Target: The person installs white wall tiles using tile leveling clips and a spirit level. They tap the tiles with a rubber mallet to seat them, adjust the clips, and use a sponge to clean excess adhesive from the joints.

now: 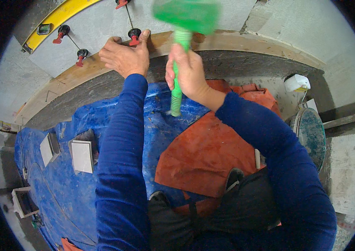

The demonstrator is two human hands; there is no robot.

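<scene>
My right hand (189,70) grips the ribbed green handle of a mallet (176,94). Its green head, blurred by motion, is up against the large grey tiles (96,35) of the wall. My left hand (128,57) rests with fingers apart on the wooden strip (223,41) along the tiles' lower edge. Its thumb is beside a black-and-red suction-cup clamp (134,37), which a thin rod links to another one above. A second linked pair of clamps (61,33) is on the tile farther left. Above that pair lies a yellow spirit level (56,20), partly cut off.
A blue tarp (56,196) covers the floor, with an orange sheet (198,154) over it by my legs. Small stacks of tiles (82,156) stand on the tarp at left. At right are a white device (297,83) and a round tub (312,134).
</scene>
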